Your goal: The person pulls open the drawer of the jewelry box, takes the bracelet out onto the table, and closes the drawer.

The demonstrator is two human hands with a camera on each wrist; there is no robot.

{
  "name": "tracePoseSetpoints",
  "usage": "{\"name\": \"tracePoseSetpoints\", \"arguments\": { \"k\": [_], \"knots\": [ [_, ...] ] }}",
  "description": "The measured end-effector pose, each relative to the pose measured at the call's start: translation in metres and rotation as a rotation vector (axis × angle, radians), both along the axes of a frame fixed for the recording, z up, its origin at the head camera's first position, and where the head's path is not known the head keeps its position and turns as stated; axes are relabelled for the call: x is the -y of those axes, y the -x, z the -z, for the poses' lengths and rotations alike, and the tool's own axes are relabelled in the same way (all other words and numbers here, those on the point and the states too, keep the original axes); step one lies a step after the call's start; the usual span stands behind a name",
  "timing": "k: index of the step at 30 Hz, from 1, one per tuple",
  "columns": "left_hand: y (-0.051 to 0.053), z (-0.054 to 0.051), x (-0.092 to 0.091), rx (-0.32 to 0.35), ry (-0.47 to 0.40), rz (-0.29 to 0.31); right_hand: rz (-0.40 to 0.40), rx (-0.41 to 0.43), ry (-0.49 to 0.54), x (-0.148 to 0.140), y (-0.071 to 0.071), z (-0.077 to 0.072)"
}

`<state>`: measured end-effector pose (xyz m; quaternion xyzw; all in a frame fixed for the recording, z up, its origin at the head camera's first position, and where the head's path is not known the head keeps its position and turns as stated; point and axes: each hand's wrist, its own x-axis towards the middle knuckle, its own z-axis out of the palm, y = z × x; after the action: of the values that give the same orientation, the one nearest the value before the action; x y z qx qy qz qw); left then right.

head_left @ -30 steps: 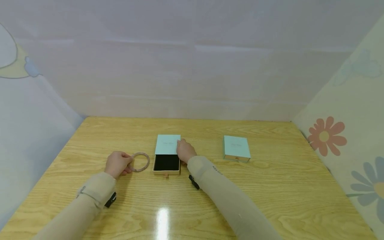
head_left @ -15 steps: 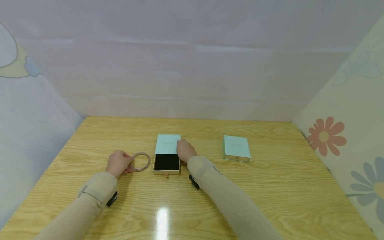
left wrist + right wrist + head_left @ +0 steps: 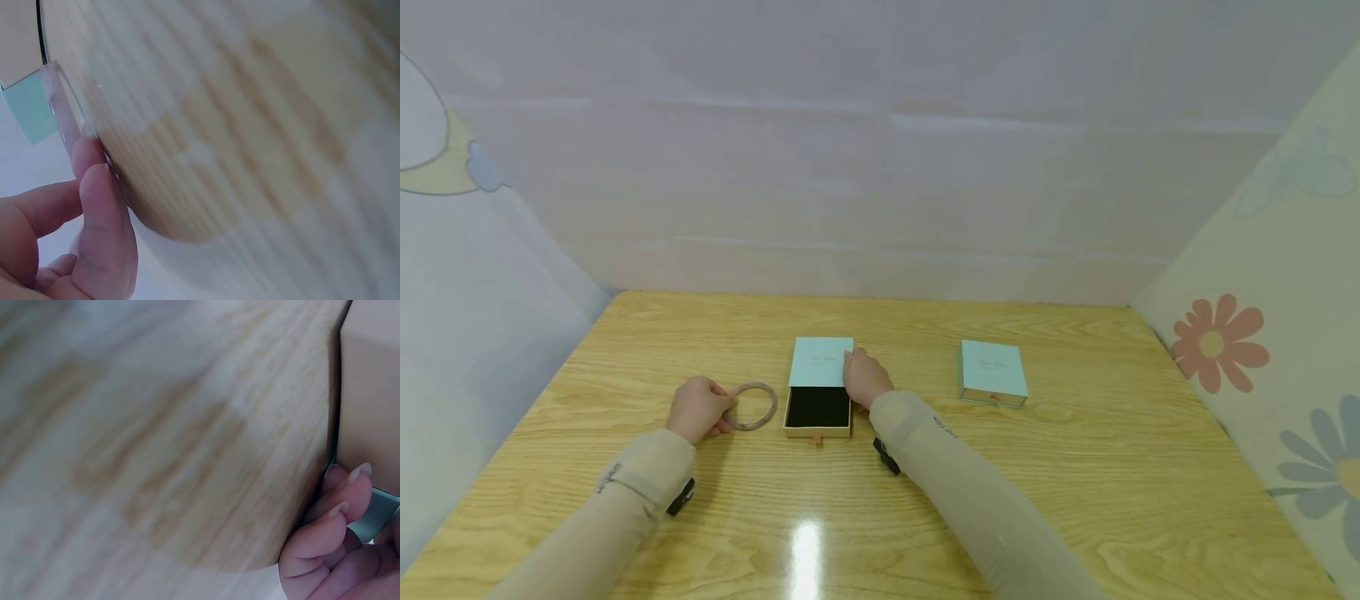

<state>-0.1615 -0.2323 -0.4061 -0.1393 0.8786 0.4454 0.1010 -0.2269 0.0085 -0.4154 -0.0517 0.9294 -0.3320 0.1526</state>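
Open box point(image 3: 822, 371) — pale blue-green, its black-lined drawer point(image 3: 819, 407) projecting toward the person — stood left of centre on a wood-grained table point(image 3: 1075, 500), well apart from a matching closed box point(image 3: 992, 369) to its right. The right hand point(image 3: 867, 379) gripped the box's right side with curled fingers point(image 3: 315, 540), while the left hand point(image 3: 696, 408) pinched a thin pinkish bangle point(image 3: 749, 427) between its fingertips point(image 3: 89, 152), just left of the drawer and close to the table; whether the bangle touched it could not be told. Smallest was the tab point(image 3: 818, 441) on the drawer's front.
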Motion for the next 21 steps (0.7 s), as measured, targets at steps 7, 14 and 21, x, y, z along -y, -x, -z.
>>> {"name": "tracePoseSetpoints", "arguments": {
  "k": [7,14,21],
  "knots": [
    [-0.0016,-0.0031,-0.0004,0.001,0.02,0.026,-0.002,-0.01,0.001,0.0,0.0007,0.0005],
    [-0.0015,-0.003,-0.0004,0.002,0.029,0.029,0.001,-0.008,0.002,-0.0001,0.0015,0.0015],
    [-0.0019,-0.0009,0.001,-0.006,0.019,0.028,-0.013,-0.01,0.007,-0.0006,0.0003,0.0007]
  ]
}}
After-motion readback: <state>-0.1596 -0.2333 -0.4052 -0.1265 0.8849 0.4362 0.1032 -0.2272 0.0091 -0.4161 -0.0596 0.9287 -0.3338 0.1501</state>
